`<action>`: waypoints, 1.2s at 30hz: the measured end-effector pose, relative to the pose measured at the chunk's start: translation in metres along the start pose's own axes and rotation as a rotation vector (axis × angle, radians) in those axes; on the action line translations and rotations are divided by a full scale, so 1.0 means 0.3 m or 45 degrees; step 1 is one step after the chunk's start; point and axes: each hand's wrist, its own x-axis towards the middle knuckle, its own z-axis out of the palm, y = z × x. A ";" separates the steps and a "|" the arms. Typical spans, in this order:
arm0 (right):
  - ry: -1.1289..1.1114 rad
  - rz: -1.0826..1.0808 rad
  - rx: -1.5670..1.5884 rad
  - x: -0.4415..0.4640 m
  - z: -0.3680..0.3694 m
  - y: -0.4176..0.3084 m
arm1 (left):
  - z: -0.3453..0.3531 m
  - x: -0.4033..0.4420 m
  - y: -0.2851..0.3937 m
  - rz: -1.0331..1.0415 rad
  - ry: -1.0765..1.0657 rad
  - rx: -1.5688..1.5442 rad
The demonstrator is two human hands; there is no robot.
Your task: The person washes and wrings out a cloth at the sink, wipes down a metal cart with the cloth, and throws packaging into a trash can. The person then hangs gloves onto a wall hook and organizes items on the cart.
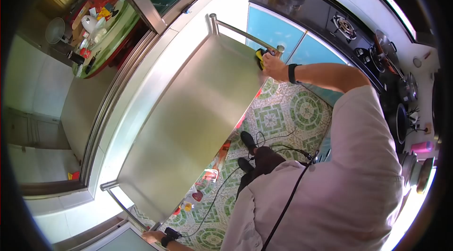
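Note:
A stainless steel table (188,104) with a raised rail at each end stretches diagonally before me. At its far right corner, my right hand (274,67) is closed on a small yellow-and-black cleaning pad (260,57), largely covered by the fingers. This hand is beside the post of the far rail (247,39). Down at the near left corner, my left hand (152,237) is closed around the end of the near rail (125,208); its fingers are only partly visible.
Behind the table runs a window ledge (137,95). To the right stands a black counter (302,12) with a gas burner (344,27), bottles and pans. Cables (214,199) trail across the tiled floor (271,119) by my feet. Several items show under the table's edge.

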 end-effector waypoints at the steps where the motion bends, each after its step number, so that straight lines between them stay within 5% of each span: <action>1: -0.001 -0.008 -0.005 -0.020 0.008 0.008 | -0.009 0.076 -0.062 0.026 -0.098 0.111; 5: 0.493 0.225 0.353 -0.208 0.026 0.087 | -0.005 0.030 -0.035 -0.010 -0.121 0.141; 6: 0.517 0.504 0.462 -0.241 0.018 0.087 | -0.006 -0.013 0.006 0.022 -0.112 0.143; 7: 0.515 0.504 0.453 -0.260 0.037 0.109 | -0.011 -0.045 0.034 0.061 -0.103 0.146; 9: 0.949 1.194 1.291 -0.285 0.095 0.139 | -0.007 0.053 -0.050 0.071 -0.140 0.177; 11: 1.224 1.112 1.779 -0.252 0.165 0.110 | -0.011 0.063 -0.093 0.383 -0.151 0.323; 12: 1.201 1.090 1.884 -0.192 0.212 0.079 | -0.036 0.099 -0.145 0.834 -0.099 0.690; 15: 1.355 1.125 1.957 -0.010 0.207 -0.004 | -0.038 0.032 -0.122 0.596 0.038 0.257; 17: 1.385 1.169 2.379 0.129 0.333 -0.060 | -0.072 0.080 -0.196 0.716 0.099 0.867; 18: 1.275 1.196 2.385 0.139 0.325 -0.085 | -0.076 0.041 -0.207 0.870 0.277 1.044; 21: 0.933 1.031 2.045 0.104 0.338 -0.068 | -0.031 -0.242 -0.100 0.353 0.282 0.314; 22: 0.898 0.784 2.007 0.057 0.346 -0.029 | -0.010 -0.466 0.028 0.367 0.205 0.149; 23: 0.934 0.454 2.524 -0.004 0.351 0.014 | 0.032 -0.275 -0.220 0.437 -0.139 -0.441; 24: 0.701 0.316 2.409 -0.030 0.371 0.101 | 0.100 -0.574 -0.065 0.756 0.075 0.088; 26: 0.451 0.136 2.272 -0.082 0.382 0.270 | 0.233 -0.806 -0.060 0.476 -0.413 -0.330; 27: 0.422 0.039 2.255 -0.106 0.362 0.367 | 0.299 -1.028 0.056 0.059 -0.595 -0.586; 29: 0.362 -0.096 2.216 -0.065 0.369 0.458 | 0.443 -1.347 0.110 0.307 -0.921 -0.454; 30: 0.535 -0.149 2.518 -0.047 0.374 0.458 | 0.516 -1.506 0.137 0.438 -1.073 -0.405; 32: 0.863 -0.148 2.858 0.012 0.342 0.446 | 0.621 -1.775 0.240 1.164 -1.068 -0.107; 33: 0.833 -0.178 2.848 0.035 0.290 0.465 | 0.647 -1.881 0.299 1.227 -1.177 -0.053; 36: 0.063 -0.022 2.274 0.090 0.126 0.486 | 0.698 -2.096 0.381 1.250 -1.120 0.205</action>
